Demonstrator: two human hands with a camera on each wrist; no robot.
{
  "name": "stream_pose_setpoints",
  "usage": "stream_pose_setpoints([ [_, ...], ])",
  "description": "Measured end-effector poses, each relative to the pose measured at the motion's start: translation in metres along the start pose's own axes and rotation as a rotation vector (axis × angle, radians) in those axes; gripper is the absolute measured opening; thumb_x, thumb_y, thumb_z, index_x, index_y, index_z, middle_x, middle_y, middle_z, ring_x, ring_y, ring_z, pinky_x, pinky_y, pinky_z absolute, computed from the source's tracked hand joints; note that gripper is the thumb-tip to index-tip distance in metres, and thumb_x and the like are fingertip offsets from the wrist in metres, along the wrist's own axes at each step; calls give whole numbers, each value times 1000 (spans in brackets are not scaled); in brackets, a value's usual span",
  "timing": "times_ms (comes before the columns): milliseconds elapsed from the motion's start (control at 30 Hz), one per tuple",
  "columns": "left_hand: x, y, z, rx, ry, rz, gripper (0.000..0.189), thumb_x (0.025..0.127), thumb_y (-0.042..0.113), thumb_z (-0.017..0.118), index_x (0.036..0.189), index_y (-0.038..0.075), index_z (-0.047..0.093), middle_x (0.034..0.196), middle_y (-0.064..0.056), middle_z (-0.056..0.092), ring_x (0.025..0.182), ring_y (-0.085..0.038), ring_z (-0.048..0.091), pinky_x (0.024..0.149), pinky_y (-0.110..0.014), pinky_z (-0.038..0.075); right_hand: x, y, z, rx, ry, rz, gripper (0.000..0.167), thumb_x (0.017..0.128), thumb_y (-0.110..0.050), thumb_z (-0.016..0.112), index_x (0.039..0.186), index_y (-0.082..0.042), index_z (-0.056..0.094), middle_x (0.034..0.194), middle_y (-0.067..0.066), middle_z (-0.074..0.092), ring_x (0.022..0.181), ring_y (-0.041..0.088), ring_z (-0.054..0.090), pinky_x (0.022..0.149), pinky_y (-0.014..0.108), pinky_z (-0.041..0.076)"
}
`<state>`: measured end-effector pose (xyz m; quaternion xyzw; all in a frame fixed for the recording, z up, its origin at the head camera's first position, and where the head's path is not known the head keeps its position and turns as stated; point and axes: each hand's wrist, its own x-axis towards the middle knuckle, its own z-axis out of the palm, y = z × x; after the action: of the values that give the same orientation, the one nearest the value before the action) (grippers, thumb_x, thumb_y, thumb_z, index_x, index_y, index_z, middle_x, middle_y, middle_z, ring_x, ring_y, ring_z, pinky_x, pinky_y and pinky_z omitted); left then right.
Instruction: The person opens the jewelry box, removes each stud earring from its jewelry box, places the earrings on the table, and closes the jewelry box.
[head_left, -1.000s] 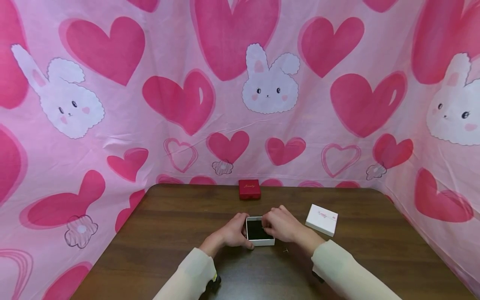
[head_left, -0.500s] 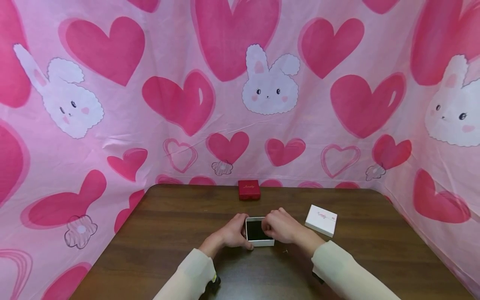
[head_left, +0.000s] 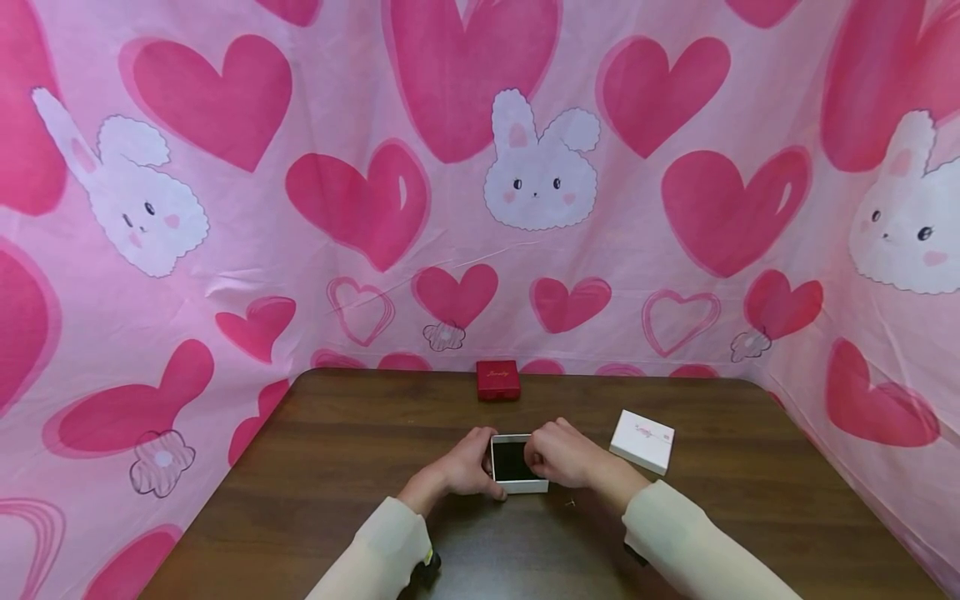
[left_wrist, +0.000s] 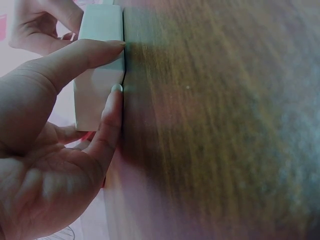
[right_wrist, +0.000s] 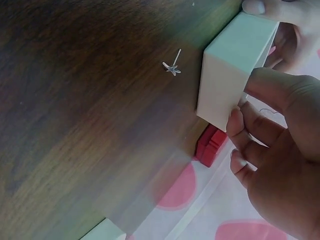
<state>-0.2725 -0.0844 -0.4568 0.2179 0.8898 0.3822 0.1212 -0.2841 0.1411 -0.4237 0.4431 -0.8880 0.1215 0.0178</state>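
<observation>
A small white jewelry box (head_left: 520,486), lidless with a dark lining, stands on the wooden table. My left hand (head_left: 470,465) grips its left side, thumb on the near wall (left_wrist: 102,52) and fingers around the side and back. My right hand (head_left: 562,452) is at the right rim, thumb and index finger reaching over it into the box. Their tips are hidden behind the wall, so I cannot tell what they pinch. The other right fingers (right_wrist: 239,125) curl outside, by the wall. A silver star-shaped stud earring (right_wrist: 172,69) lies on the table close to the box's near right corner.
A white lid (head_left: 642,442) with pink lettering lies to the right, beyond my right forearm. At the table's far edge sits a red box (head_left: 498,380). Pink cloth (head_left: 540,250) with hearts and rabbits hangs behind the wooden table (head_left: 337,467).
My right hand shifts very slightly at the box's right rim. The left hand's grip, the box and the stud earring stay in place.
</observation>
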Motion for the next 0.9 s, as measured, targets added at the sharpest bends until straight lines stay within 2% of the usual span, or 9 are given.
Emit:
stream_pose_setpoints([
  [367,0,0,0,0,3,-3,81,68,12,94,133,-2,47,113,-9,49,97,-20,48,85,-35,46,-2,-1,-2,28,-41,21,12,87,-8,77,78,-16,76,67,-14,62,68,5,54,74,34,41],
  [700,2,0,-1,-7,-2,-4,79,68,11,94,131,0,48,111,-8,48,98,-20,48,86,-35,47,-2,1,-7,20,-8,8,11,86,-9,77,79,-16,76,67,-16,61,66,4,53,71,32,44],
  [900,1,0,-1,-14,-6,-10,79,68,10,93,132,0,47,112,-9,49,99,-21,48,86,-36,48,-3,1,-9,18,-12,10,9,87,-10,77,81,-16,76,69,-16,62,69,5,53,75,35,44],
])
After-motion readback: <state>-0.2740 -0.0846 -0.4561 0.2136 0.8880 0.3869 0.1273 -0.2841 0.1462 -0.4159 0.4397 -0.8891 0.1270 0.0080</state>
